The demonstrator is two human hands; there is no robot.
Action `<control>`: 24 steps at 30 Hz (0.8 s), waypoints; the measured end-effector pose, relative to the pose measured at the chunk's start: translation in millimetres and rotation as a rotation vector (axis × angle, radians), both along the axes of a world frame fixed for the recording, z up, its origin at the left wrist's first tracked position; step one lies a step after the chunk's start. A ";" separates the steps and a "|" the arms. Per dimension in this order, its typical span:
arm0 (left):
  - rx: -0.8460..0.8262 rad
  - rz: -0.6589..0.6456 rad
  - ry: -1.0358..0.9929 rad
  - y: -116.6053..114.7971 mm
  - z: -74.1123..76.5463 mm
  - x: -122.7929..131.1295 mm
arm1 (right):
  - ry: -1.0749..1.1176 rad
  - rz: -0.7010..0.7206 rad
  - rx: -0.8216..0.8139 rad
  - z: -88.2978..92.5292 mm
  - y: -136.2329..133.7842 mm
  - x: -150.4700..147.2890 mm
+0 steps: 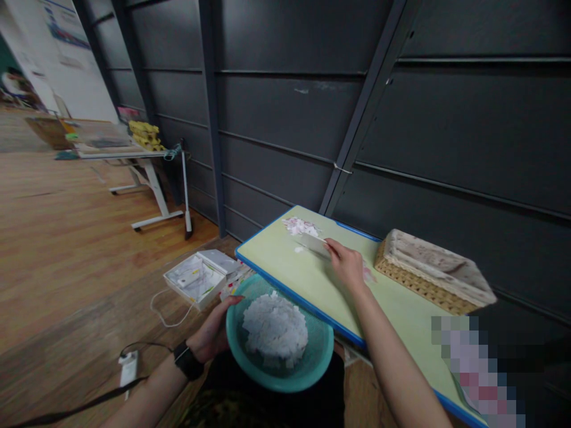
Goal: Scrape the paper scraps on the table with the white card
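Note:
My left hand (218,330) grips the rim of a teal plastic colander (237,342), its thumb over the edge. Inside the colander lies a heap of small white paper scraps (275,327). The bowl is held over my lap, against the near edge of a pale yellow-green table (285,270) with a blue border. In my right hand (345,261) is a flat white card (314,244), pinched at one end. The card's far end is beside a small pile of white and pinkish paper scraps (300,226) on the tabletop.
A lined wicker basket (414,285) stands at the table's right back. On the floor to the left are an open white box (196,279) with a cable and a white power strip (128,370). Dark panels (285,119) rise behind. Another table (120,153) stands farther left.

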State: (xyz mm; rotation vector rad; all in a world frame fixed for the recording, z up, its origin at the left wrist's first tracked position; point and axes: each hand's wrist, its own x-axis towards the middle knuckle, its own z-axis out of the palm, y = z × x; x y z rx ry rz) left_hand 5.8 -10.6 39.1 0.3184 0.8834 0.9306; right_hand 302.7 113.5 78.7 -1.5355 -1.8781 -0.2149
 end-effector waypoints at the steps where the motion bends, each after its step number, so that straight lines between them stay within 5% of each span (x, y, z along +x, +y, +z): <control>1: -0.006 0.000 -0.008 0.2 -0.3 -0.1 | 0.005 -0.015 0.008 1.1 -0.2 0.4; 24: 0.001 0.030 0.004 0.6 0.5 0.1 | -0.093 -0.038 -0.015 -1.3 0.0 -0.9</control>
